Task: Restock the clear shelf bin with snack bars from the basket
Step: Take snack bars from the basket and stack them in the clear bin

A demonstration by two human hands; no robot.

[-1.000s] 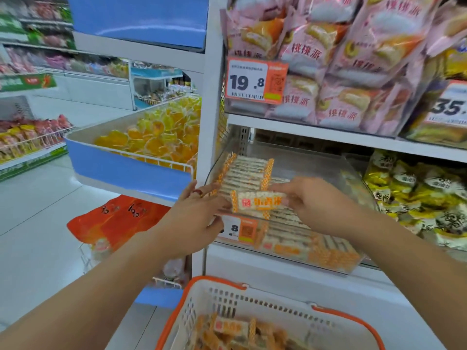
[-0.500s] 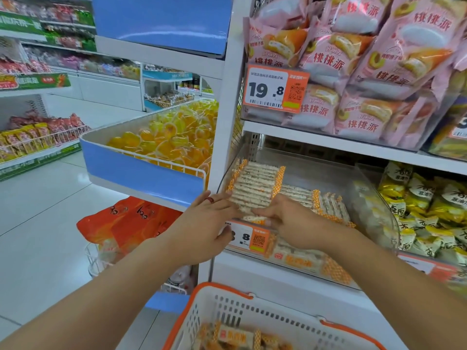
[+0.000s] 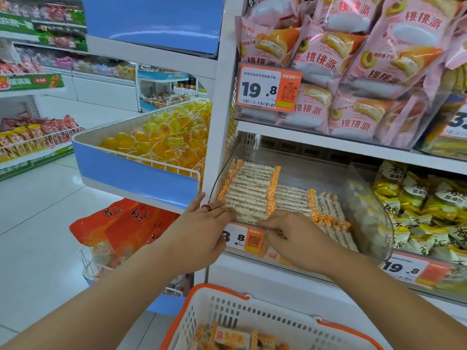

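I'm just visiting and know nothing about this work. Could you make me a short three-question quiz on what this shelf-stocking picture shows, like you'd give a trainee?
1. True or false: the left hand wears a red ring.
2. Multiple choice: where do both hands meet? A) inside the basket; B) at the front edge of the clear bin, against the row of snack bars; C) on the pink cake bags.
3. Fill in: the price tag on the shelf above the clear bin reads ____.

Key: 1 true. 2 B; the right hand is there too, fingers on the bars. 3 19.8.
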